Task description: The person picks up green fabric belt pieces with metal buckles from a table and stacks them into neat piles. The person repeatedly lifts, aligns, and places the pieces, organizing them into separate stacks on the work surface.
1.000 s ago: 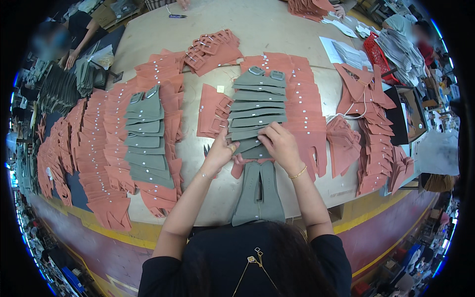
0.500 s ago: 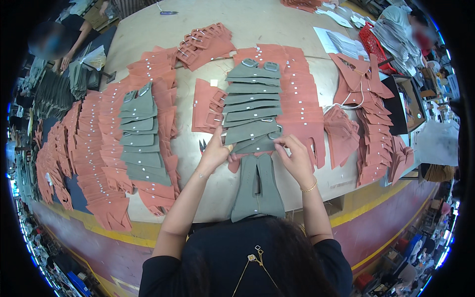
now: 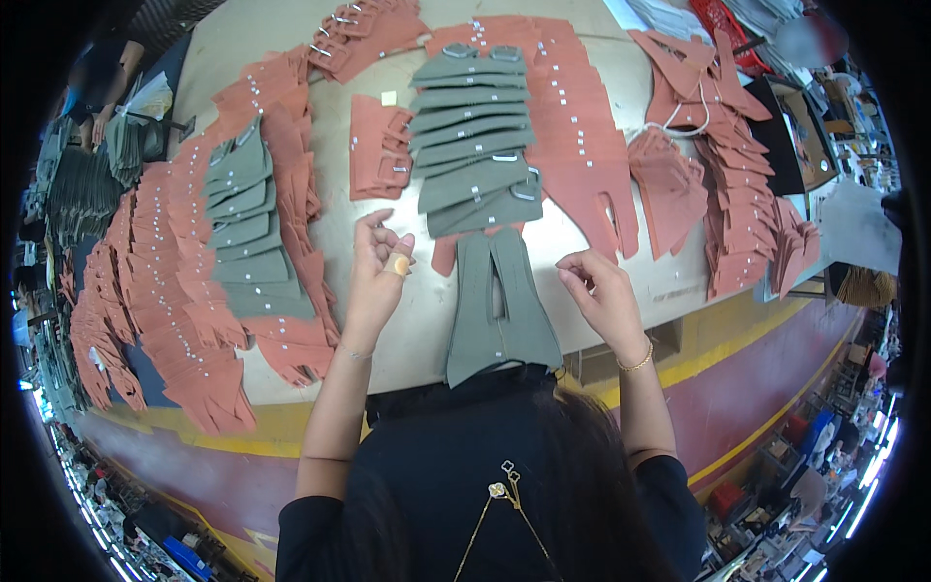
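Hands first, from the head view, the only one there is. The left hand is raised just left of the long grey piece, fingers curled with the fingertips pinched together; whether something small sits between them I cannot tell. The right hand is raised on the other side, fingers loosely bent inward, holding nothing that shows. Neither hand touches the grey piece, which lies flat between them, its narrow end tucked under the lowest layer of the grey stack and its wide end hanging over the near edge of the tabletop.

The grey stack is fanned like shingles, each piece with a small metal buckle, and it rests on a spread of red pieces. A second grey stack lies to the left on more red pieces, well apart from the hands.

To do this step well, I judge the long piece should be taken by both side edges at once, kept square to the stack, and laid with the same overlap as the layers above it. Pressing lightly would keep the fan from sliding. The overhanging end could drag it off the tabletop if let go unevenly.
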